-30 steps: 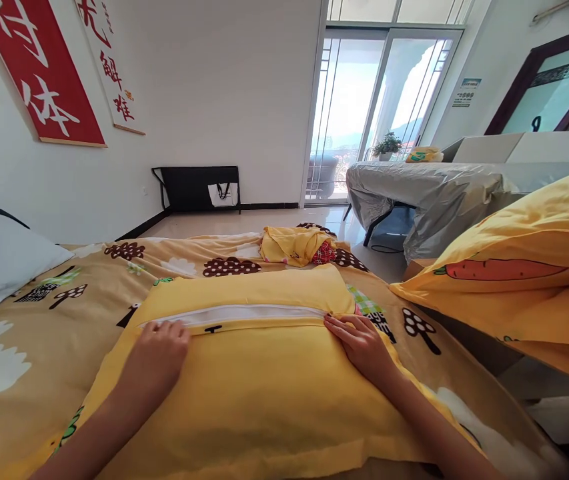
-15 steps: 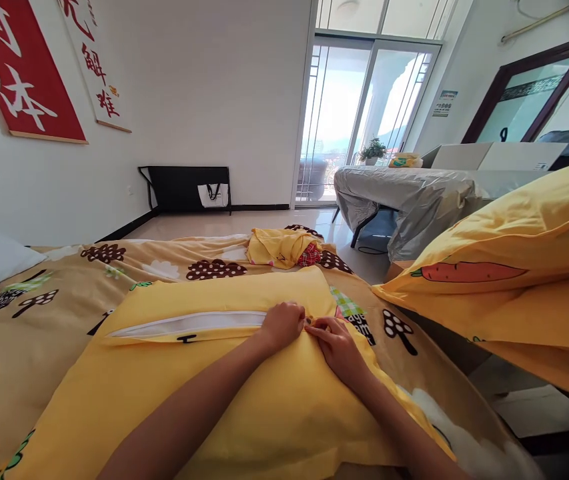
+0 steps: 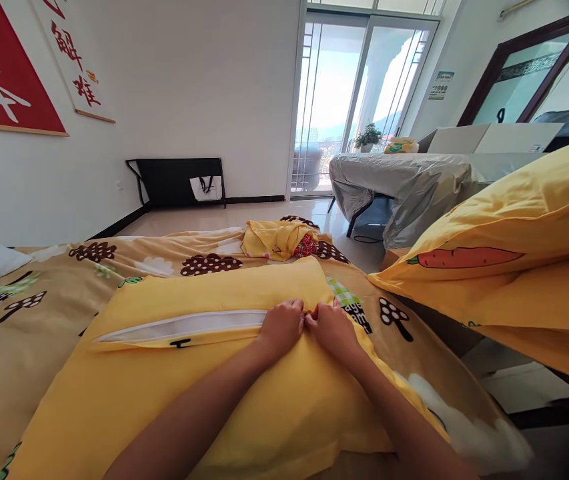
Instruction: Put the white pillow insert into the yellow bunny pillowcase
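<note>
We have a plump yellow cotton pillow in its zippered case (image 3: 224,373) lying on the bed (image 3: 39,313), toward its right edge and close to us; the bed wears a tan sheet printed with brown spotted mushrooms and white shapes. A long slit (image 3: 179,327) runs across the far side of the case, showing the white inner pillow; its right end is where our hands meet. Our left hand (image 3: 280,328) and right hand (image 3: 333,330) are pressed knuckle to knuckle, both curled and pinching the yellow fabric at that end of the slit; whether a zip tab sits between the fingertips, we cannot tell, for they hide it.

We judge the pillow light and very soft, yielding under any push; the cloth is thin, limp and a little slack, so it bunches rather than slides; nothing here is fragile. The sound place to hold, we think, is right at the slit's end, one hand anchoring the seam, the other working beside it.

A second yellow pillow with an orange carrot print (image 3: 504,260) stands off the bed's right edge; a crumpled yellow cloth (image 3: 277,240) lies at the bed's far edge.
</note>
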The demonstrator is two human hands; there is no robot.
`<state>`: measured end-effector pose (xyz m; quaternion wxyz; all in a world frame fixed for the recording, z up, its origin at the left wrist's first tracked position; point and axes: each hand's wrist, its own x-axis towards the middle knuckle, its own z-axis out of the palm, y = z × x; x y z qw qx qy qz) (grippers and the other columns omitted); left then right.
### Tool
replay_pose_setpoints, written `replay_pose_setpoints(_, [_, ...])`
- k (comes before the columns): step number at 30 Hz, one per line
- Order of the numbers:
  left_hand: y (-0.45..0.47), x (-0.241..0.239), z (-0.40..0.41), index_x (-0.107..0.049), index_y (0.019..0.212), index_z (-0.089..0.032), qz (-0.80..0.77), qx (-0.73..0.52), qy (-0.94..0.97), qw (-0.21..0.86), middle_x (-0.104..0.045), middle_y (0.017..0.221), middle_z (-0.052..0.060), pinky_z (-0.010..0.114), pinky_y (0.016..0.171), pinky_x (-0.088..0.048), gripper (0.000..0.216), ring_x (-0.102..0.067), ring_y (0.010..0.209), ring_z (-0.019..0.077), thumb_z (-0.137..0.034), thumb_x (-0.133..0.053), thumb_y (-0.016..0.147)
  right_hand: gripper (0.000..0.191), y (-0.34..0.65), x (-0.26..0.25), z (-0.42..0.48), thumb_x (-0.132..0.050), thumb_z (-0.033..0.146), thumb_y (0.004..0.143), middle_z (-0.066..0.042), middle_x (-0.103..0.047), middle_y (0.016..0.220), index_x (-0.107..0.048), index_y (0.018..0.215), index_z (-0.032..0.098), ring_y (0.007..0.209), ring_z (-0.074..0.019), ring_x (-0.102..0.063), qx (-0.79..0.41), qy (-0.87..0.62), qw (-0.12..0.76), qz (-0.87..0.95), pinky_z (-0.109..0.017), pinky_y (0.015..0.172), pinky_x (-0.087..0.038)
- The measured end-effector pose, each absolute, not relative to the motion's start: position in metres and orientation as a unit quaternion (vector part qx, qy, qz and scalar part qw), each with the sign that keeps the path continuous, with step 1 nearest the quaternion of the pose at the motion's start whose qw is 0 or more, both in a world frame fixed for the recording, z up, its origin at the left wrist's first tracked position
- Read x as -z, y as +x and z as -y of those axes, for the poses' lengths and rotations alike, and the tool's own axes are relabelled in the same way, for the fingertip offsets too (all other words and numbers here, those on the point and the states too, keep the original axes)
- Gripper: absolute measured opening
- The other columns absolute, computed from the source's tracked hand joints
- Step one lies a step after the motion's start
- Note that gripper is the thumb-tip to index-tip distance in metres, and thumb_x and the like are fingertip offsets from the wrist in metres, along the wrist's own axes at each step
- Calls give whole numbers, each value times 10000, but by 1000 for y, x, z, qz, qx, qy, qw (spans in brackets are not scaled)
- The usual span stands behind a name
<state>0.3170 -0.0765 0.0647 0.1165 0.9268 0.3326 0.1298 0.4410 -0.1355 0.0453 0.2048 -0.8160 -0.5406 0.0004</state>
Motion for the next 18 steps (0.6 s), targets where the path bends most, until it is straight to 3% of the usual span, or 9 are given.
replay_pose_setpoints(4, [317, -64, 75, -614, 964, -160, -324, -131, 928, 132, -662, 1000, 117, 319, 780, -482, 171, -635, 937, 225, -251, -482, 902, 220, 443, -43, 136, -497, 253, 825, -112, -703, 722, -610, 648, 187, 713, -223, -644, -13, -816, 219, 535, -310, 671, -398])
replay_pose_setpoints(11, [322, -65, 68, -693, 964, -176, -353, -155, 901, 199, -726, 935, 51, 253, 783, -478, 233, -652, 871, 165, -262, -488, 894, 238, 456, -29, 133, -509, 357, 778, -56, -677, 655, -598, 638, 186, 611, -178, -593, -115, -752, 402, 509, -276, 591, -379])
replay_pose_setpoints(18, [333, -66, 64, -715, 934, -155, -393, -135, 891, 185, -723, 950, 101, 334, 818, -496, 236, -651, 915, 243, -287, -545, 837, 282, 458, -25, 129, -511, 437, 710, -58, -668, 630, -595, 608, 187, 592, -182, -582, -145, -722, 474, 482, -283, 577, -396])
